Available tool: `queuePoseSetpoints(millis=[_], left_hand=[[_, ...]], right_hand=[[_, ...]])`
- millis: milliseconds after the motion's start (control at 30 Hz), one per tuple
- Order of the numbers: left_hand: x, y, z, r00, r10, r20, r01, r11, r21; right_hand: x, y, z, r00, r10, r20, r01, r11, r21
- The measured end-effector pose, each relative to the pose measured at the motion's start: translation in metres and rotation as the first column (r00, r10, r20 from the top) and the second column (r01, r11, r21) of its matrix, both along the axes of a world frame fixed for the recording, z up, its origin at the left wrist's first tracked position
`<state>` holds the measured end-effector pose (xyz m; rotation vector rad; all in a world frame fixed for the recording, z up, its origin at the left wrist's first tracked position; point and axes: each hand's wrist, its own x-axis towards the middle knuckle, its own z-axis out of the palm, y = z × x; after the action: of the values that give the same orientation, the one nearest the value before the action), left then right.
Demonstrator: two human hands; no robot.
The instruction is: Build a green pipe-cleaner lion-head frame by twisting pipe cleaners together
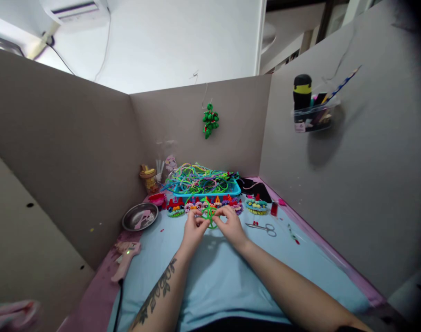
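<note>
Between my two hands a bright green cord (pixel 209 212) is held up over the blue cloth, looped and crossed on itself. My left hand (pixel 195 227) pinches it from the left with thumb and fingertips. From the right, my right hand (pixel 230 224) grips the same cord, its fingertips close to those of the left. Just behind the hands stands a row of small colourful knitted-looking pieces (pixel 192 205), partly covered by my fingers. A blue tray (pixel 236 188) heaped with multicoloured cords lies beyond them.
Right of my hands are scissors (pixel 265 228), a blue and yellow piece (pixel 256 205) and a small red item (pixel 274 209). At left sit a metal bowl (pixel 127 221) and a pink glue gun (pixel 127 263) with a black cable. Grey panels (pixel 196 97) enclose the table.
</note>
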<state>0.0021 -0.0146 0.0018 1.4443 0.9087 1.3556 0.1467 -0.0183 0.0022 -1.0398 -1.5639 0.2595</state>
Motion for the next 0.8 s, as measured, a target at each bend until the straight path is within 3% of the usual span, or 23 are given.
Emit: queuePoseSetpoints(millis=[133,267,433,800], left_hand=[[-0.001,-0.001,0.000,0.998,-0.013,-0.060,0.014,1.000,0.021],[-0.002,-0.002,-0.003,0.987,-0.022,-0.161,0.038,0.994,0.101],[-0.003,-0.002,-0.006,0.974,-0.043,-0.223,0.077,0.986,0.146],[-0.003,0.001,-0.005,0.975,0.029,-0.219,0.005,0.988,0.154]], right_hand=[[0.005,0.002,0.001,0.996,-0.022,0.087,0.019,0.999,0.033],[0.008,0.007,-0.003,0.993,0.049,0.110,-0.044,0.998,-0.052],[0.008,0.016,-0.013,0.986,0.168,-0.007,-0.166,0.967,-0.193],[0.014,0.020,-0.015,0.966,0.198,-0.168,-0.242,0.920,-0.307]])
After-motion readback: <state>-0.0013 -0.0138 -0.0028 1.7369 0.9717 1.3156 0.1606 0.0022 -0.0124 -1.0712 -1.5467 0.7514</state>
